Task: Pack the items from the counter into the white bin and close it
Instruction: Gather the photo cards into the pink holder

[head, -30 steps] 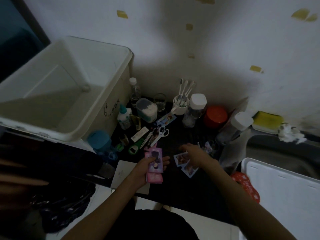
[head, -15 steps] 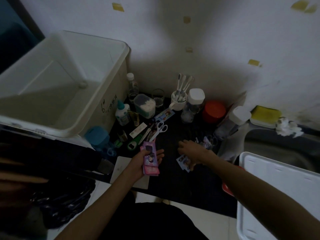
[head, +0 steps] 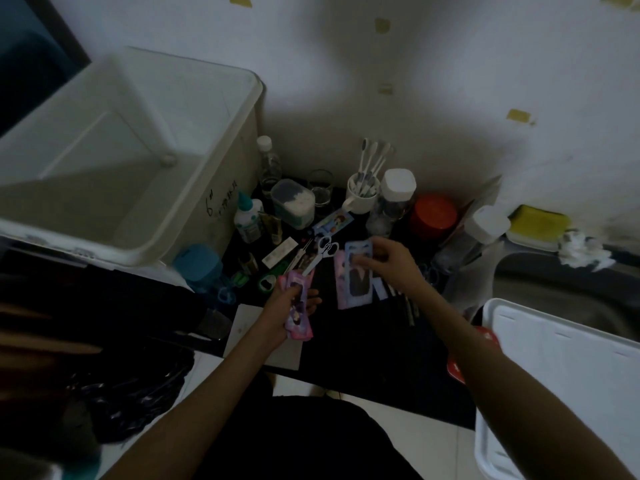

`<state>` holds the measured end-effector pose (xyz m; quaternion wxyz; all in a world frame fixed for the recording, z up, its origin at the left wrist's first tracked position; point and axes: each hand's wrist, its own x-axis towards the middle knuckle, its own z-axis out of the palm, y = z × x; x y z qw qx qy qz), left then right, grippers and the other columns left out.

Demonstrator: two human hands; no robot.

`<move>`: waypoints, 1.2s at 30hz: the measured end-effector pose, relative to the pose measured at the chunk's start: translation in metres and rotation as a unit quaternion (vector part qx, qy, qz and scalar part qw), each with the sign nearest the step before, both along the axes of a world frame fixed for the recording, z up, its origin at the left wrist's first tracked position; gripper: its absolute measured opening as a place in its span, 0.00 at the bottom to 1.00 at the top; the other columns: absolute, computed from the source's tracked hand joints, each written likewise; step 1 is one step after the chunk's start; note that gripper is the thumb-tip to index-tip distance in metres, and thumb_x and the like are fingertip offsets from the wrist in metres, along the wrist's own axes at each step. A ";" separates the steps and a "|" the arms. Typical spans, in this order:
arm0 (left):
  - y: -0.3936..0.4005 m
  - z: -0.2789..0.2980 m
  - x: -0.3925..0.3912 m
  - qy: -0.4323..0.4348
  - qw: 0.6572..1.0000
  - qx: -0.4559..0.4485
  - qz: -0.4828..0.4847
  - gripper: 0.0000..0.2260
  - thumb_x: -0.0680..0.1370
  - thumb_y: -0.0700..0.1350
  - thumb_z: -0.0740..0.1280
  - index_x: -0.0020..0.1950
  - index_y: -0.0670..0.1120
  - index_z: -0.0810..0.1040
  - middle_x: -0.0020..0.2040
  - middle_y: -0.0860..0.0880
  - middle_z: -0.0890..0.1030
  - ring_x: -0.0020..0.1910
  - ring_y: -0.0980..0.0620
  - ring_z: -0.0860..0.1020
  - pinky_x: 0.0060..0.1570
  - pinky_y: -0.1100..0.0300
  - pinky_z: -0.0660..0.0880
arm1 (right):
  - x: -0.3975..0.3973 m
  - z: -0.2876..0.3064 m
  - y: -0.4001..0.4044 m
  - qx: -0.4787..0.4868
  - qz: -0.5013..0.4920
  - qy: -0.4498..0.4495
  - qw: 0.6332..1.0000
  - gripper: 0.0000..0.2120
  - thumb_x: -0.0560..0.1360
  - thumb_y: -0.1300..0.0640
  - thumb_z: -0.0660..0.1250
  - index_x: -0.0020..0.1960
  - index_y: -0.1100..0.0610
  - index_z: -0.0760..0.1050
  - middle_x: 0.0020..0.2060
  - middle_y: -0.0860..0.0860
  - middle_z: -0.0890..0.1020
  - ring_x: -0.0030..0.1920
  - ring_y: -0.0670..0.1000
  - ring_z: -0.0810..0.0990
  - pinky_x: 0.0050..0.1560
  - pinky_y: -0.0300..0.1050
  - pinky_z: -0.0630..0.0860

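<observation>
The big white bin [head: 221, 188] stands open and empty at the left, beside the dark counter [head: 363, 344]. My left hand [head: 289, 304] holds a stack of pink and purple photo cards [head: 298, 315] low over the counter. My right hand [head: 391, 266] pinches a few blue and purple photo cards [head: 355, 277], lifted just off the counter to the right of the stack. White scissors [head: 320, 254] lie between the two hands. The bin's white lid [head: 568, 382] lies at the lower right.
Along the wall stand a clear bottle [head: 269, 164], a cotton-swab box [head: 294, 202], a glass [head: 320, 188], a mug of toothbrushes [head: 363, 192], white-capped jars [head: 396, 195], an orange lid [head: 433, 213] and a glue bottle [head: 247, 220]. A blue cup [head: 197, 268] sits below the bin; a sink is at the right.
My right hand has picked the loose cards up off the counter and lifted them toward the back. My left hand keeps hold of its stack, nearly still.
</observation>
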<state>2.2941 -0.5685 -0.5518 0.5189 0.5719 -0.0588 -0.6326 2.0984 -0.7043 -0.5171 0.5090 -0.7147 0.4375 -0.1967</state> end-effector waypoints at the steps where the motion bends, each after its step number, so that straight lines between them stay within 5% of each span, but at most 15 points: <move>1: -0.001 -0.001 0.001 -0.009 1.000 -0.008 -0.001 0.14 0.84 0.41 0.57 0.69 0.42 0.66 0.55 0.36 0.78 0.44 0.45 0.80 0.45 0.53 0.79 | 0.004 0.005 0.003 0.041 -0.034 -0.038 0.998 0.10 0.74 0.58 0.73 0.53 0.60 0.79 0.44 0.50 0.85 0.45 0.47 0.85 0.45 0.40 0.81; 4: -0.003 0.008 -0.001 -0.032 0.998 0.026 -0.042 0.10 0.81 0.46 0.62 0.62 0.52 0.70 0.48 0.44 0.80 0.41 0.45 0.79 0.43 0.50 0.78 | 0.020 0.017 0.015 0.172 -0.094 -0.122 0.973 0.14 0.74 0.58 0.73 0.58 0.61 0.78 0.47 0.55 0.86 0.46 0.52 0.86 0.47 0.45 0.83; 8: -0.004 0.022 -0.010 0.067 0.994 0.057 -0.065 0.18 0.81 0.60 0.58 0.58 0.47 0.76 0.47 0.46 0.81 0.43 0.45 0.81 0.38 0.52 0.81 | 0.039 0.006 0.039 0.190 -0.124 -0.100 0.969 0.13 0.75 0.55 0.72 0.56 0.59 0.78 0.44 0.54 0.86 0.42 0.49 0.86 0.42 0.42 0.81; 11: -0.002 0.019 -0.016 0.084 0.992 0.041 -0.089 0.23 0.78 0.67 0.56 0.53 0.50 0.78 0.46 0.48 0.82 0.43 0.48 0.81 0.39 0.54 0.82 | 0.043 -0.015 0.054 0.051 -0.063 0.017 0.997 0.12 0.77 0.50 0.69 0.55 0.57 0.80 0.43 0.48 0.83 0.40 0.39 0.82 0.39 0.33 0.77; 14: -0.003 0.019 -0.018 0.117 0.991 0.026 -0.062 0.20 0.80 0.58 0.60 0.64 0.45 0.72 0.44 0.44 0.79 0.33 0.51 0.78 0.28 0.62 0.76 | 0.034 -0.031 0.049 -0.072 -0.032 0.132 0.988 0.14 0.78 0.50 0.67 0.59 0.56 0.79 0.50 0.51 0.81 0.48 0.46 0.80 0.49 0.38 0.77; 17: -0.006 0.010 -0.013 0.129 0.991 0.037 -0.023 0.20 0.84 0.50 0.56 0.72 0.41 0.64 0.49 0.40 0.78 0.30 0.51 0.75 0.26 0.64 0.74 | 0.007 -0.047 0.025 -0.129 0.023 0.303 0.944 0.21 0.75 0.57 0.70 0.67 0.55 0.74 0.62 0.55 0.74 0.59 0.56 0.76 0.60 0.50 0.74; 21: -0.005 0.003 -0.008 0.123 0.991 0.045 -0.016 0.23 0.84 0.51 0.55 0.74 0.39 0.63 0.47 0.41 0.78 0.28 0.52 0.77 0.27 0.63 0.75 | -0.017 -0.051 0.000 -0.147 0.131 0.467 0.862 0.29 0.71 0.61 0.71 0.70 0.54 0.68 0.66 0.54 0.68 0.63 0.58 0.72 0.59 0.54 0.73; 29: -0.004 0.001 -0.006 0.120 0.992 0.039 -0.005 0.21 0.84 0.50 0.56 0.75 0.44 0.62 0.50 0.40 0.78 0.33 0.49 0.77 0.27 0.62 0.75 | -0.015 -0.054 -0.035 -0.133 0.260 0.495 0.818 0.26 0.62 0.54 0.80 0.57 0.58 0.76 0.59 0.54 0.70 0.56 0.58 0.75 0.53 0.49 0.76; 36: 0.001 0.000 -0.004 0.120 0.991 0.066 -0.003 0.20 0.84 0.49 0.55 0.74 0.42 0.62 0.48 0.39 0.77 0.37 0.47 0.76 0.24 0.64 0.73 | -0.016 -0.052 -0.041 -0.142 0.279 0.444 0.840 0.32 0.56 0.54 0.83 0.54 0.55 0.71 0.55 0.52 0.74 0.52 0.56 0.77 0.48 0.51 0.76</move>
